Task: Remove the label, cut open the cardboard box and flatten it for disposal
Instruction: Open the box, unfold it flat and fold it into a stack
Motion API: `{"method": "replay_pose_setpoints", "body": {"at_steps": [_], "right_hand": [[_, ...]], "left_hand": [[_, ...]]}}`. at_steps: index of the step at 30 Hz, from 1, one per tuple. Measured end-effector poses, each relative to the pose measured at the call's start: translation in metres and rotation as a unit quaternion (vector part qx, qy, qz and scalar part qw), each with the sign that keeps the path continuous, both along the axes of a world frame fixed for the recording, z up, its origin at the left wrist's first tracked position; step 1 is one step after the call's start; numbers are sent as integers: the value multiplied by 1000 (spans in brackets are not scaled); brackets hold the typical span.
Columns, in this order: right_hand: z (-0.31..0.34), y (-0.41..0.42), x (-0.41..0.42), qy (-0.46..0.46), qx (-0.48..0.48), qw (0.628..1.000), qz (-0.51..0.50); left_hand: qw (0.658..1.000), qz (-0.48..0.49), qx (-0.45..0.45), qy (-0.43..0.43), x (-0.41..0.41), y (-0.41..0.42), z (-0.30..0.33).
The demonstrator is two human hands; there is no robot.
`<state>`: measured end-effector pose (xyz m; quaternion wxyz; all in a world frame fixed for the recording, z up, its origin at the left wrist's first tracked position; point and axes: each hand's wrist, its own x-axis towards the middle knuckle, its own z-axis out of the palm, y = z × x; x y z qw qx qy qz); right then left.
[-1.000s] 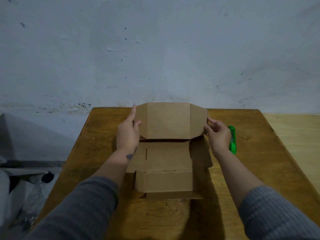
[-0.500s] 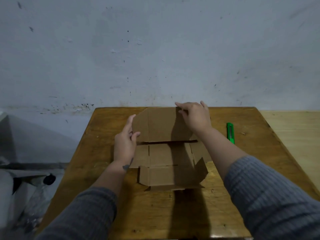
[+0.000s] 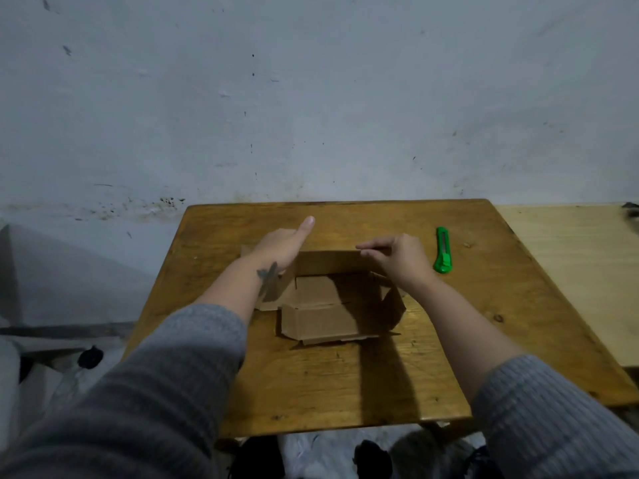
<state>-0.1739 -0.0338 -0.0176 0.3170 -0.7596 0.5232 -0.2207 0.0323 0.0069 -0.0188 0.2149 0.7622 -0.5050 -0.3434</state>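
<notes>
Head view: the box (image 3: 328,307), cut open and partly collapsed, lies mid-bench (image 3: 345,382). The left hand (image 3: 281,248) rests flat on its far-left flap, grip spread, fingers straight. The right hand (image 3: 397,255) pinches the top edge of the far flap. A green knife (image 3: 443,249) lies just right, toward the far right corner.

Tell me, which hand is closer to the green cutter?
The right hand. It pinches the far edge of the cardboard box, just beside the green cutter lying on the table. The left hand presses the box's opposite side.
</notes>
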Motion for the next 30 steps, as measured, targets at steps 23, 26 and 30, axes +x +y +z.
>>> {"method": "replay_pose_setpoints", "body": {"at_steps": [23,26,30], "right_hand": [[-85,31,-39,327,31,940,94],[-100,28,-47,312,27,944,102],[-106,25,-54,253,23,962,105]], "left_hand": [[931,-220,103,-271,-29,54,-87],[930,-208,81,-293,-38,65,-100],[935,-190,62,-294,-42,70,-109]]}}
